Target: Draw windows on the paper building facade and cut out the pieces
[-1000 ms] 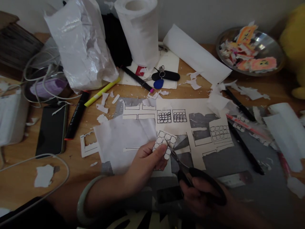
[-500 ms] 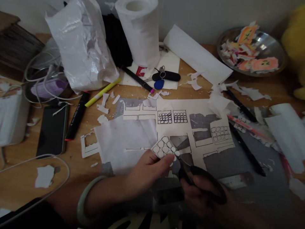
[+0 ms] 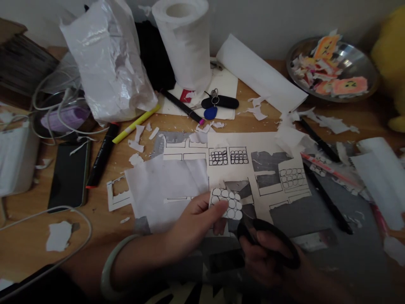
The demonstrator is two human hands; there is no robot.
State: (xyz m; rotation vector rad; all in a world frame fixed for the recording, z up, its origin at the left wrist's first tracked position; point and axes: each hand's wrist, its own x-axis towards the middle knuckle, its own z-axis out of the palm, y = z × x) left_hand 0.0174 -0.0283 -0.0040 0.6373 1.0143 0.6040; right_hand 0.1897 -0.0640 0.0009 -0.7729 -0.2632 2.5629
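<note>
My left hand (image 3: 202, 213) pinches a small paper cutout (image 3: 234, 203) printed with rows of white circles outlined in black. Its right and lower edges follow the round outlines. In my right hand (image 3: 265, 257) is a pair of black-handled scissors (image 3: 284, 236), fingers through the loops. The blades lie just right of the cutout, and whether they touch it I cannot tell. Beneath both hands spreads a cut-up paper sheet (image 3: 228, 139) with boxes and circle grids drawn on it, over a grey cutting mat (image 3: 357, 261).
A steel bowl (image 3: 360, 59) of coloured paper pieces stands back right. Behind are a paper roll (image 3: 183, 46) and a white plastic bag (image 3: 107, 63). A phone (image 3: 68, 175), black marker (image 3: 103, 156), yellow marker (image 3: 136, 123) and keys (image 3: 215, 101) lie around, among paper scraps.
The cutout has turned in my left hand, and its circle rows now lie more level. It sits slightly lower and to the right. The right hand with the scissors has hardly moved.
</note>
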